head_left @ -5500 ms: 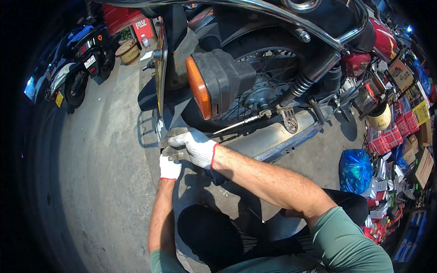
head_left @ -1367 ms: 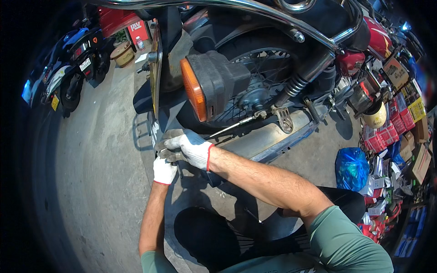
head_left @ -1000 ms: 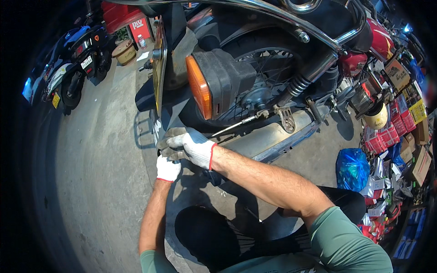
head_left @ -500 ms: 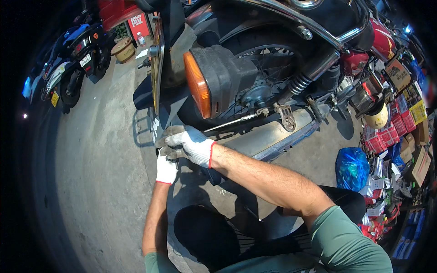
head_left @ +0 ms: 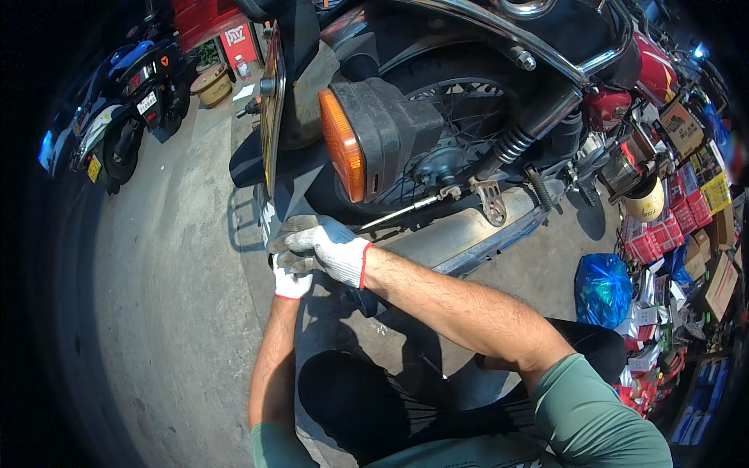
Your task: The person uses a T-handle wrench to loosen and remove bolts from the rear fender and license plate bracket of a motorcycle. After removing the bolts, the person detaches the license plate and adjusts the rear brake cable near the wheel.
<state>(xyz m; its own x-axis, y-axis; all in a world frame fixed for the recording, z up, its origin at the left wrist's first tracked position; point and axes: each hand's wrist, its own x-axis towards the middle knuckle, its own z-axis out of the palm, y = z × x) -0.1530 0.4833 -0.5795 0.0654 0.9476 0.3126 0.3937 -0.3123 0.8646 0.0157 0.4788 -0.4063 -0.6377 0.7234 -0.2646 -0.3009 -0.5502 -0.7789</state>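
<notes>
Both my hands wear white knitted gloves with grey palms and red cuffs. They meet at the lower end of a motorcycle's dark rear mudguard [head_left: 290, 191]. My right hand [head_left: 331, 248] reaches across from the right, its fingers curled and pressed together at the mudguard's edge. Below and partly behind it, my left hand [head_left: 292, 279] is closed too, with its fingertips mostly covered. Whatever lies between the fingers is hidden. Just above my hands are the licence plate [head_left: 271, 109], seen edge-on, and an orange turn signal [head_left: 341, 146] in a black housing.
The spoked rear wheel [head_left: 460, 117] and a silver exhaust muffler [head_left: 437, 234] are to the right of my hands. A blue plastic bag [head_left: 603, 290] stands by piled boxes [head_left: 667, 214] at the right. Far left are a parked scooter [head_left: 129, 101] and a plant pot [head_left: 211, 84].
My left hand and forearm have shifted slightly up and to the right, closer under the right hand. My right hand stays nearly in place.
</notes>
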